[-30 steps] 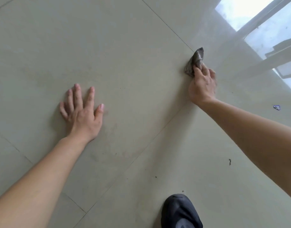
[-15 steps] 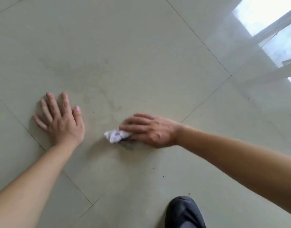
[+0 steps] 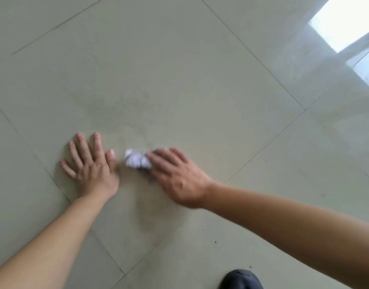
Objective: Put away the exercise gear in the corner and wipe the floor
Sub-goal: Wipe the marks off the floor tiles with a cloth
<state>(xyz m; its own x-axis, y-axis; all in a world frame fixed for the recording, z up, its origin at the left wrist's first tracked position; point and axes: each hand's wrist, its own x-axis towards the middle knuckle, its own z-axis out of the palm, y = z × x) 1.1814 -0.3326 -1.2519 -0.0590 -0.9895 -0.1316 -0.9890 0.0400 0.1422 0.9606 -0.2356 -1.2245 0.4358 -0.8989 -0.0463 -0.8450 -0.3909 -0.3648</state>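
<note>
Two hands on floor (image 3: 179, 69): left hand (image 3: 91, 165) flat, fingers spread; right hand (image 3: 179, 176) pressing on crumpled tissue (image 3: 136, 160), fingers together.

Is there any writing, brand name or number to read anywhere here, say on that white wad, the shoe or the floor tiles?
None can be read.
White wad under the right hand: blurred, no print shows.
Dark shoe: plain, no logo shows.
Floor tiles: bare, only specks and grout lines.
Left hand: flat on the floor, bearing nothing written.
</note>
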